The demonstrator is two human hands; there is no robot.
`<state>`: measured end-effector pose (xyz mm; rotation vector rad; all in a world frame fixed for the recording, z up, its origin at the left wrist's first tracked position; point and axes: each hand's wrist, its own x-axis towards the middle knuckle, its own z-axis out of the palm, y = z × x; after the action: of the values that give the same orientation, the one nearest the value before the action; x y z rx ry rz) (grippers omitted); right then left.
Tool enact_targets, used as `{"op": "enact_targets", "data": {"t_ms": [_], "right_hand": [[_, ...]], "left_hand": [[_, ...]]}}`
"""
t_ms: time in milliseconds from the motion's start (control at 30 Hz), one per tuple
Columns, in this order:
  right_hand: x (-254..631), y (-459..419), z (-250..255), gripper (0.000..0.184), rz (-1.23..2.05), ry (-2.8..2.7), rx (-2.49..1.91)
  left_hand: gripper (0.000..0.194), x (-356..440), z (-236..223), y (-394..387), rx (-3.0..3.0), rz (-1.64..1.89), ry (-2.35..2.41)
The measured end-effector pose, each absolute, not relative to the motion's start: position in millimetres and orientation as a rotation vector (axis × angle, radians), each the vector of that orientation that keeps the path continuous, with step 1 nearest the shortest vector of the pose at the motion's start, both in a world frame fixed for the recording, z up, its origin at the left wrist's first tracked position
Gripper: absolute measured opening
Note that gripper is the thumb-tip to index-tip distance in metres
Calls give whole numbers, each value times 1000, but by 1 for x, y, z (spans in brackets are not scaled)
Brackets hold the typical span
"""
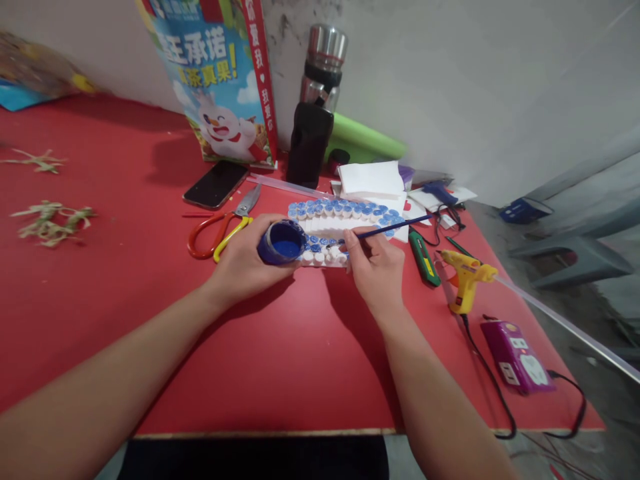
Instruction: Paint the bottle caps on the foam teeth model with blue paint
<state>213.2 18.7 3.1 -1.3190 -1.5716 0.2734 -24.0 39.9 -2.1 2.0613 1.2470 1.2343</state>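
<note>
Fingers (353, 248) of the right hand (377, 270) are pinching a thin blue brush (395, 227) close to its lower end, and its handle points between 2 and 3 o'clock. The brush tip is near the round pieces of the near side, but whether it touches them, I cannot tell. The left hand (247, 257) is curved around a jar of blue paint (285, 247), thumb at the near side and other fingers at the far side, with the mouth tilted toward the person.

Between and beyond both hands, on the red table (320, 373), lies a white form (323, 227) bordered by small round pieces (340, 208). Those of the far side have blue tops, while the nearest row is mostly white (some of it is hidden by the right hand).

Taking this form as the centre of the clock, scissors (200, 240) with red and yellow handles lie at 9 o'clock, just beside the left hand, and a phone (217, 185) at 10. White papers (373, 179) are at 1 o'clock. Between 3 and 4 rest a green cutter (425, 259) and, farther, a yellow glue gun (466, 280); at 4 sits a purple box (517, 357).
</note>
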Motion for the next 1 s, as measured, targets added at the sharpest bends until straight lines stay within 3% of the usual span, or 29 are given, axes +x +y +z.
{"op": "enact_targets", "data": {"t_ms": [1000], "right_hand": [[211,16,8,30,274,-1544,-1378]], "left_hand": [[51,-23,0,40,2058,1196,1251]]}}
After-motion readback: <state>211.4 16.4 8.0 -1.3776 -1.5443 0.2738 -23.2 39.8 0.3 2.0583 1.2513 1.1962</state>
